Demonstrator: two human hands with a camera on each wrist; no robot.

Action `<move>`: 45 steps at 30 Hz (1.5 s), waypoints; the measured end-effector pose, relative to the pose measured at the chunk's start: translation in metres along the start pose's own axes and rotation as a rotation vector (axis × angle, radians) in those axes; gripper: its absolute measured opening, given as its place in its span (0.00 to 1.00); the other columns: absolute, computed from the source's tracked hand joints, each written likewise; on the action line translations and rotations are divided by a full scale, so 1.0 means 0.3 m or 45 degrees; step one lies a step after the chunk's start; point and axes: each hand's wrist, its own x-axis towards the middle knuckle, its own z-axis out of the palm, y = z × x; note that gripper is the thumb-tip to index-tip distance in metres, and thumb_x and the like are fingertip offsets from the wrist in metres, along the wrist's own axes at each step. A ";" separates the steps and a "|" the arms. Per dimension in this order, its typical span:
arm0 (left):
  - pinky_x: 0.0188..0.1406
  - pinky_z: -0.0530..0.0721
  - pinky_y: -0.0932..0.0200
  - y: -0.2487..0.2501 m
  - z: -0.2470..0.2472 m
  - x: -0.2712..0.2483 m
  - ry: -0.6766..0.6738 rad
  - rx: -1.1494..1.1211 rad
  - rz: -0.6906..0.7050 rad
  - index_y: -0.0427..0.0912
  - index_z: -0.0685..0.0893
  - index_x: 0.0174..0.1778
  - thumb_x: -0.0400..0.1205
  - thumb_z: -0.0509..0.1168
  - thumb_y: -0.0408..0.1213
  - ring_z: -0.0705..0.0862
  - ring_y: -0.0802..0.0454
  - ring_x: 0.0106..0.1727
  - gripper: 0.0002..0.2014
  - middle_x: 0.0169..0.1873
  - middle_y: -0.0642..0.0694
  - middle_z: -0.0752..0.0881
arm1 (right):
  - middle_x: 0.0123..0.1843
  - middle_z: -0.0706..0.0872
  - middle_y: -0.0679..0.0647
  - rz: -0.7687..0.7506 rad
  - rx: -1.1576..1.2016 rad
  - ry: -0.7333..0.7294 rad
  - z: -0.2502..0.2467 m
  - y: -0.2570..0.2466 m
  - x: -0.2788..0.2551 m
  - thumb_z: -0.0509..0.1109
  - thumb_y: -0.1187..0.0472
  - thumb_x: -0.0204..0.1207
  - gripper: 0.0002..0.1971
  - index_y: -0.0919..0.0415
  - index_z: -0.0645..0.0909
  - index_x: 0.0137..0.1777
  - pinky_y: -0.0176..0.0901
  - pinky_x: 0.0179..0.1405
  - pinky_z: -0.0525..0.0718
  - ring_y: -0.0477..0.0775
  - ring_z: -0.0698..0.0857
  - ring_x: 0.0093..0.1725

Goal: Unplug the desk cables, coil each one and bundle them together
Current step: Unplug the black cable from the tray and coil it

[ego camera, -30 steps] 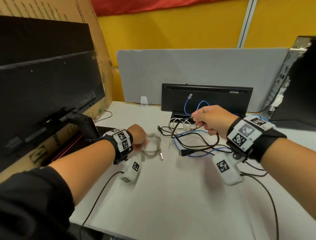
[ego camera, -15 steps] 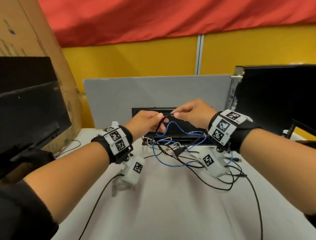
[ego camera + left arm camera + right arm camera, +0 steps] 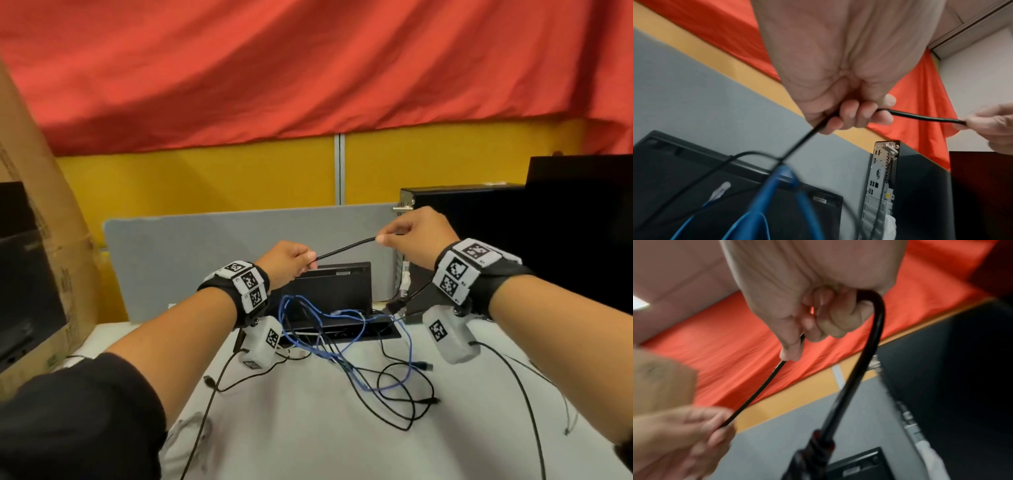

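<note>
A black cable [image 3: 344, 248] runs taut between my two raised hands above the desk. My left hand [image 3: 291, 262] grips it with curled fingers [image 3: 851, 114]; the same black cable [image 3: 920, 117] leaves that fist toward the other hand. My right hand [image 3: 411, 236] pinches it higher up, and the black cable [image 3: 877, 331] loops under the palm so its plug end [image 3: 395, 305] dangles below the wrist. A blue cable [image 3: 342, 315] and several thin black cables [image 3: 400, 387] lie tangled on the white desk [image 3: 308, 438], over the open cable box [image 3: 342, 291].
A grey divider panel [image 3: 191, 253] stands behind the cable box. A black computer tower [image 3: 462, 205] is at the right, a dark monitor [image 3: 20, 274] and cardboard box [image 3: 58, 219] at the left. A pale coiled cable [image 3: 191, 425] lies at the near desk edge.
Both hands rose from the cable tangle and drew apart, stretching the black cable between them. A second ago the left hand was at the pale coil on the desk. The head view tilted upward.
</note>
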 end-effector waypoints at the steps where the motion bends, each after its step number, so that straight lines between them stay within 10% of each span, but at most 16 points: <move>1: 0.33 0.70 0.64 -0.005 -0.002 0.012 0.004 0.045 0.001 0.46 0.80 0.34 0.89 0.56 0.38 0.69 0.57 0.28 0.17 0.26 0.51 0.74 | 0.40 0.90 0.47 0.029 -0.015 0.085 -0.028 0.034 0.009 0.78 0.48 0.71 0.05 0.47 0.91 0.40 0.35 0.37 0.79 0.43 0.85 0.40; 16: 0.36 0.76 0.57 -0.058 -0.061 0.100 0.184 0.021 -0.161 0.43 0.79 0.35 0.89 0.56 0.38 0.71 0.51 0.29 0.16 0.28 0.46 0.72 | 0.32 0.83 0.38 0.364 -0.174 0.573 -0.157 0.388 -0.047 0.73 0.49 0.75 0.06 0.45 0.88 0.38 0.30 0.25 0.69 0.37 0.77 0.32; 23: 0.23 0.65 0.62 0.012 -0.014 0.101 0.206 -0.225 -0.094 0.41 0.76 0.38 0.90 0.53 0.37 0.62 0.54 0.24 0.15 0.26 0.48 0.64 | 0.42 0.90 0.53 0.579 -0.284 0.155 -0.071 0.419 -0.088 0.69 0.57 0.79 0.07 0.51 0.89 0.47 0.42 0.39 0.84 0.54 0.86 0.40; 27: 0.24 0.65 0.60 0.059 0.026 0.110 0.174 -0.209 -0.035 0.42 0.78 0.39 0.90 0.55 0.38 0.63 0.54 0.24 0.14 0.26 0.48 0.66 | 0.66 0.84 0.59 0.468 -0.419 -0.110 -0.011 0.296 -0.076 0.65 0.65 0.79 0.19 0.59 0.80 0.70 0.47 0.59 0.82 0.62 0.83 0.63; 34: 0.30 0.73 0.57 0.161 0.130 0.113 0.101 -0.109 0.089 0.46 0.81 0.39 0.89 0.57 0.39 0.69 0.53 0.27 0.13 0.29 0.47 0.73 | 0.70 0.82 0.58 0.030 0.034 -0.154 0.073 -0.030 -0.039 0.60 0.62 0.82 0.20 0.60 0.77 0.73 0.45 0.65 0.77 0.58 0.82 0.67; 39: 0.23 0.69 0.64 0.181 0.113 0.100 0.003 -0.096 0.091 0.48 0.84 0.39 0.87 0.60 0.43 0.67 0.55 0.24 0.13 0.27 0.50 0.73 | 0.49 0.90 0.52 0.037 0.060 -0.082 0.076 -0.043 -0.008 0.67 0.51 0.81 0.12 0.56 0.89 0.55 0.44 0.50 0.82 0.53 0.86 0.51; 45: 0.29 0.71 0.65 0.092 0.041 0.078 0.044 0.030 -0.058 0.47 0.85 0.38 0.87 0.60 0.43 0.69 0.57 0.26 0.14 0.29 0.51 0.75 | 0.46 0.91 0.49 0.088 -0.085 0.107 -0.018 0.092 0.011 0.71 0.50 0.78 0.09 0.51 0.91 0.49 0.40 0.46 0.82 0.46 0.85 0.42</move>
